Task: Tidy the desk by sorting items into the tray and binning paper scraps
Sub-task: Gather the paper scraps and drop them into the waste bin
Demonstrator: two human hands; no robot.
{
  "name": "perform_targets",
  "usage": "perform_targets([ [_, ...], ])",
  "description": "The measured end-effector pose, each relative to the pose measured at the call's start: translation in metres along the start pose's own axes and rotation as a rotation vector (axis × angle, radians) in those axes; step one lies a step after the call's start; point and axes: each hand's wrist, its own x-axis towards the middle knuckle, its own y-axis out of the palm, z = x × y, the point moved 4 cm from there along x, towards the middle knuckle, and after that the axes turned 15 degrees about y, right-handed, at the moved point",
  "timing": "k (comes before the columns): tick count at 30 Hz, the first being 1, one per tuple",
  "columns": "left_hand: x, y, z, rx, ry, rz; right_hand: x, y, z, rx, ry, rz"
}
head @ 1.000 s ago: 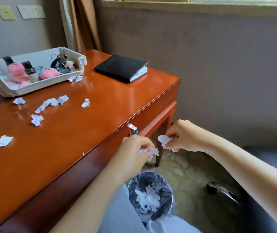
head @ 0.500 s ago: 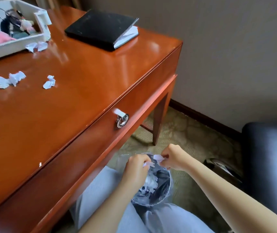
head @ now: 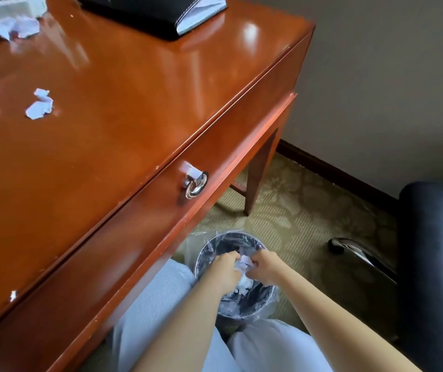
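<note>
over the bin point(head: 242, 309), left hand point(head: 225, 270), right hand point(head: 265, 267) sank (pinching scraps point(head: 244, 261)).

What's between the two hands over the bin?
A crumpled white paper scrap, held by the left hand and right hand above the bin, in the head view.

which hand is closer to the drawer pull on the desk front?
Left. The left hand is over the bin on the side nearer the desk, below the drawer pull; the right hand is beside it, farther out. Both pinch a paper scrap.
</note>
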Motion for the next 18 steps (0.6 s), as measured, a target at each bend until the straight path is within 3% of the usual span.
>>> perform_targets([
  [7, -0.011, -0.006, -0.008, 0.024, 0.03, -0.007, -0.011, -0.013, -0.004, -0.047, -0.052, -0.028],
  [13, -0.038, -0.028, -0.037, 0.024, 0.218, -0.055, -0.053, -0.058, -0.004, -0.101, -0.121, -0.107],
  [18, -0.074, -0.062, -0.059, 0.183, 0.316, -0.075, -0.105, -0.099, 0.003, -0.108, -0.193, -0.232],
])
